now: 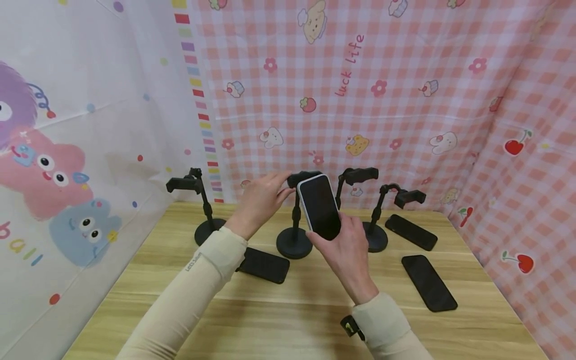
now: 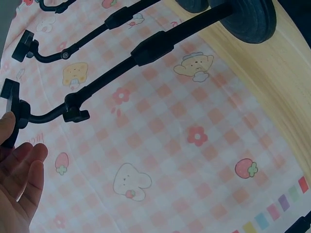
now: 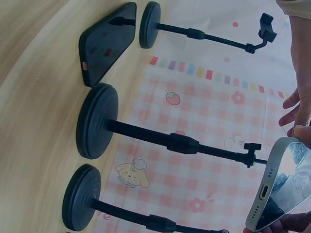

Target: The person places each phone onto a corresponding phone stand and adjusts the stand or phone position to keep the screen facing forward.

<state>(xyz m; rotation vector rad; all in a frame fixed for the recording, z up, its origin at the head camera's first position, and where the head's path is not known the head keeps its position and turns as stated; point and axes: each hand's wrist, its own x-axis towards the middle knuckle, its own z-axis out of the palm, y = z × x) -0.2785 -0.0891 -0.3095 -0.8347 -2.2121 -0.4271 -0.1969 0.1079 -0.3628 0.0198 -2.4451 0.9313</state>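
My right hand point(image 1: 347, 252) holds a phone point(image 1: 318, 204) with a pale rim and dark screen, thumb and fingers along its sides. The phone is tilted in front of the clamp point(image 1: 302, 177) of a black phone stand point(image 1: 294, 243); whether they touch cannot be told. With thumb and fingers, my left hand point(image 1: 261, 202) pinches the clamp's left end, seen also as the clamp point(image 2: 11, 92) in the left wrist view. In the right wrist view the phone's lower edge point(image 3: 265, 191) with its charging port faces the camera, hiding the clamp.
One black stand point(image 1: 209, 231) is on the left; two more, including a stand point(image 1: 377, 239), are on the right. Dark phones lie on the wooden table: a phone point(image 1: 265, 265) by the left forearm, a phone point(image 1: 411, 232) and another phone point(image 1: 429, 283) at right. Printed cloth point(image 1: 279, 100) hangs behind.
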